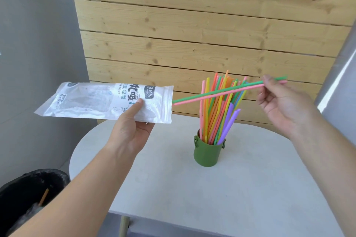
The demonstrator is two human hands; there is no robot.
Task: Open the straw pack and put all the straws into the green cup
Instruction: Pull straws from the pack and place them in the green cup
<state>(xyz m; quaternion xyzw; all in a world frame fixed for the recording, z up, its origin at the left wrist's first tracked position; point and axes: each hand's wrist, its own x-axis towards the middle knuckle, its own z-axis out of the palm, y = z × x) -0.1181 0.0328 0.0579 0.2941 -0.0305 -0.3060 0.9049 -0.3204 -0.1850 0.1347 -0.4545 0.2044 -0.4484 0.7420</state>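
My left hand holds the straw pack, a clear and white plastic bag, level above the table's left edge with its open end pointing right. My right hand pinches two straws, one green and one pink, near their right ends. Their left tips are just outside the pack's opening. The pack looks flat, and I see no straws inside it. The green cup stands upright on the white table, below the two straws. Several coloured straws stand fanned out in the cup.
A wooden slat wall rises directly behind the table. A black bin lined with a bag stands on the floor at the lower left, with an orange straw inside. Grey walls flank both sides.
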